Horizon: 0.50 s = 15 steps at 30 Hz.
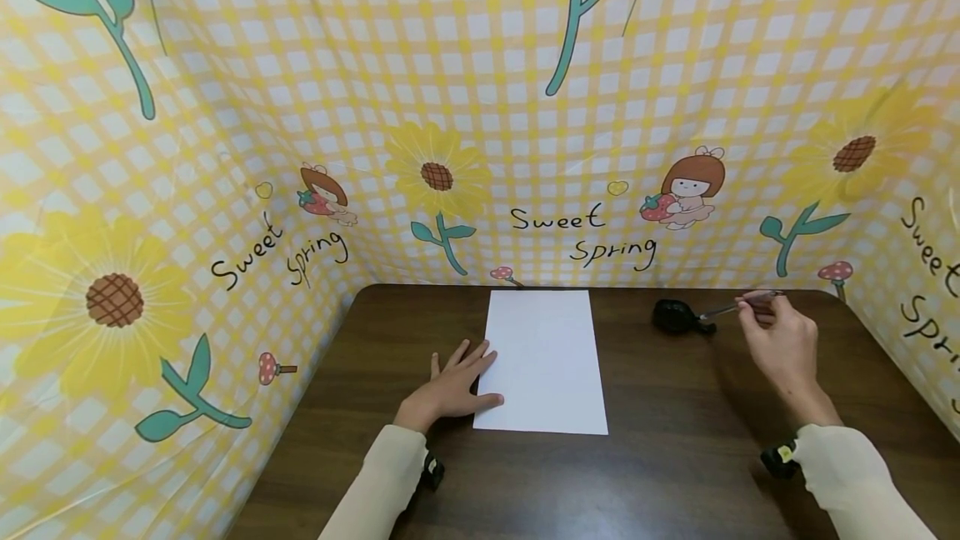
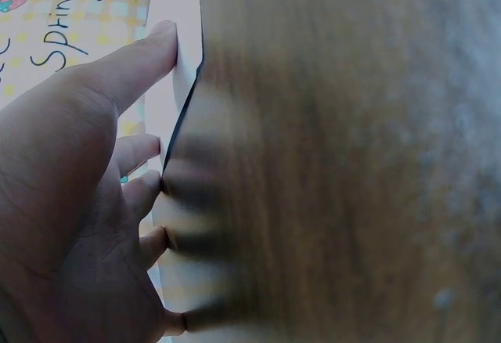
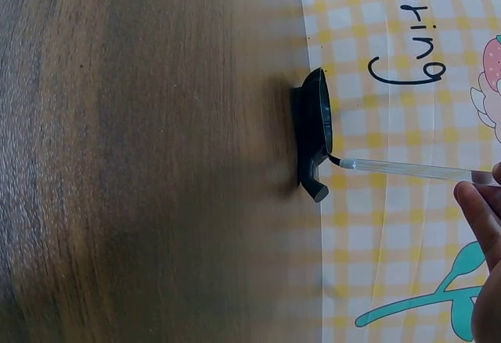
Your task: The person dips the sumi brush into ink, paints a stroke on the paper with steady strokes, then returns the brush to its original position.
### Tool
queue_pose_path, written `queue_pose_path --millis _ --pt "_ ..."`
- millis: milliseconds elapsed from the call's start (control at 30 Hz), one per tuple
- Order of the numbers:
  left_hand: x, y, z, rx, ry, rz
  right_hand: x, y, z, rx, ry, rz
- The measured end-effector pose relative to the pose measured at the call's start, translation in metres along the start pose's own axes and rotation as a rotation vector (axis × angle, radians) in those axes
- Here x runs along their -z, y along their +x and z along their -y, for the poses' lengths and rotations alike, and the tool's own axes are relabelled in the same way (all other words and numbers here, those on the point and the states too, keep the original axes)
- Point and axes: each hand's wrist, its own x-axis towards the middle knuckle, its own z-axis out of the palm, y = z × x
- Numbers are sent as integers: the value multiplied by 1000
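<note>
My left hand [image 1: 452,386] rests with spread fingers on the left edge of a blank white sheet of paper [image 1: 542,361]. In the left wrist view the thumb [image 2: 149,53] lies on the sheet [image 2: 176,45], with the other fingertips along its edge. On the right, my right hand [image 1: 783,344] pinches a slim brush [image 1: 722,311] with a clear handle. The brush's dark tip [image 3: 335,160] is right at the rim of a small black dish [image 1: 675,317] with a short stubby handle. In the right wrist view the dish [image 3: 313,120] sits upright on the table.
The dark brown wooden table [image 1: 540,486] has rounded far corners. A yellow and white checked cloth [image 1: 480,65] with flowers and lettering hangs behind it and along both sides. A black wrist device [image 1: 780,461] sits by the right cuff, another [image 1: 432,471] by the left.
</note>
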Motion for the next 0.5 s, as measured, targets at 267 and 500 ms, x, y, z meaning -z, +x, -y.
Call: queue_pose_path --millis 267,500 --pt "0 1 0 -5 -1 8 0 0 -2 4 -7 3" --pt "-1 1 1 0 -6 6 2 -1 -2 7 -7 12"
